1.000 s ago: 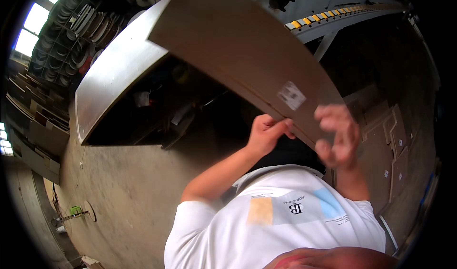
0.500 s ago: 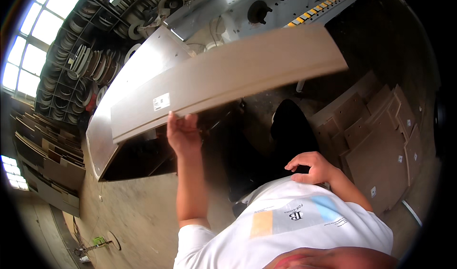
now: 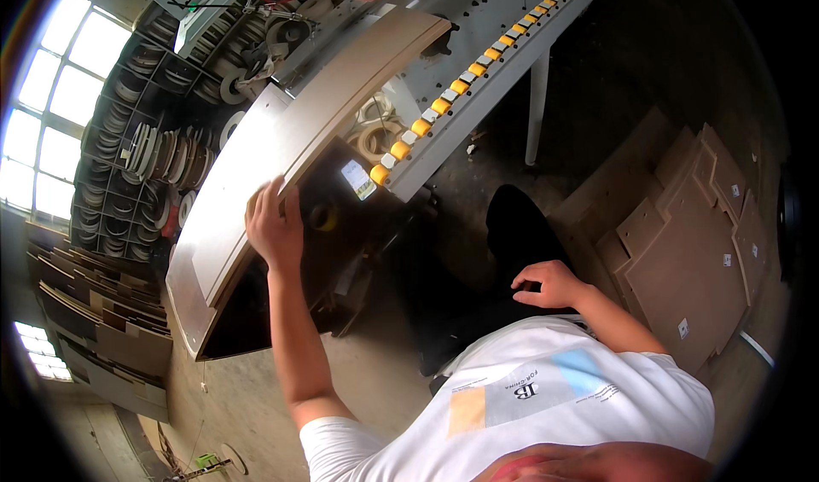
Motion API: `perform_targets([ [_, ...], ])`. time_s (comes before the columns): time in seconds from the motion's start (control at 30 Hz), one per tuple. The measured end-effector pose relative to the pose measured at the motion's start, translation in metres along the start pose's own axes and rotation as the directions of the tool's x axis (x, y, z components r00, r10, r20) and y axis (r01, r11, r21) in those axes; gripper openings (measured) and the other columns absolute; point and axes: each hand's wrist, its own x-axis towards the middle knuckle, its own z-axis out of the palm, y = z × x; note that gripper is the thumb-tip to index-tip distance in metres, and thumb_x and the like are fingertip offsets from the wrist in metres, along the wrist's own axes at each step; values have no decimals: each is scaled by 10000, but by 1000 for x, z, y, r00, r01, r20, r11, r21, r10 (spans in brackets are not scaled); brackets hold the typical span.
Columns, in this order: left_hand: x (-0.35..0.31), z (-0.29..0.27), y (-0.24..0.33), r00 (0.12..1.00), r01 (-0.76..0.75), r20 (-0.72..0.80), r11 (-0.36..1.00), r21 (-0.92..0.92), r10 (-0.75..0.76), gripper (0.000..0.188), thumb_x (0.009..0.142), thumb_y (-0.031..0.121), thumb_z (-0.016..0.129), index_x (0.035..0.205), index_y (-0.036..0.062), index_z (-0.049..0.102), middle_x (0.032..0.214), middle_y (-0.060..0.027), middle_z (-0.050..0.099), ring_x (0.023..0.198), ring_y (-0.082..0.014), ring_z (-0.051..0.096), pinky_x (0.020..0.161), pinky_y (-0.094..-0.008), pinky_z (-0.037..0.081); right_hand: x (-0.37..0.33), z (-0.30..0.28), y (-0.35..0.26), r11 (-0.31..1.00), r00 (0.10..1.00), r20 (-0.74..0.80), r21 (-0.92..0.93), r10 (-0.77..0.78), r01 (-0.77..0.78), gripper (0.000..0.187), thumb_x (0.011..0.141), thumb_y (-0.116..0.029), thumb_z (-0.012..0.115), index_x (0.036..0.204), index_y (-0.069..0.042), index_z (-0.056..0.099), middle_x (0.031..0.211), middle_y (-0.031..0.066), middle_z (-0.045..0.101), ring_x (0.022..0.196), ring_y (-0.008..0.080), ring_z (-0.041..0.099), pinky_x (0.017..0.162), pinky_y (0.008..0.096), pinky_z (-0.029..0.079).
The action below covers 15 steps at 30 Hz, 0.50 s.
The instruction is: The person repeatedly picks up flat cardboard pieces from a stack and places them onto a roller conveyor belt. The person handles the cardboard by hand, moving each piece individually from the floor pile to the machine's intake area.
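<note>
A long brown board (image 3: 350, 77) lies on a pale, shiny tabletop (image 3: 223, 205), slanting from near left to far right. Its far end reaches toward the grey machine table. My left hand (image 3: 275, 226) grips the board's near edge around mid-length, fingers on its top face; the underside of the grip is hidden. Bent loosely in front of my waist, my right hand (image 3: 550, 284) is empty, with thumb and fingers apart.
Yellow rollers (image 3: 441, 107) line the grey machine table's (image 3: 503, 68) edge. A lit phone (image 3: 358, 180) lies below, near tape rolls (image 3: 375, 141). Brown panels (image 3: 674, 243) are stacked at right, others (image 3: 102, 303) at far left. A rack of edging rolls (image 3: 162, 153) stands behind.
The board has swung left and down onto the tabletop, uncovering the rollers and phone. My left hand has moved left and up along with it. My right hand stays near my waist.
</note>
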Motion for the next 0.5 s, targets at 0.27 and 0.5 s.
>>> perform_targets([
  [0.27, 64, 70, -14, 980, -107, 177, 989, 102, 88, 378, 1028, 358, 647, 1348, 170, 715, 1418, -53, 668, 1392, -259, 565, 1130, -383, 464, 17, 18, 40, 999, 983, -182, 22, 29, -25, 174, 872, -263, 798, 867, -93, 761, 834, 64, 745, 723, 224, 715, 662, 330, 559],
  [0.5, 125, 118, -8, 965, -93, 258, 978, 189, 42, 408, 1039, 431, 592, 1374, 221, 692, 1432, -19, 656, 1368, -257, 583, 1072, -398, 506, 26, 15, 45, 1000, 980, -199, 14, 13, -10, 159, 875, -240, 798, 838, -94, 745, 813, 70, 734, 694, 235, 707, 628, 332, 548],
])
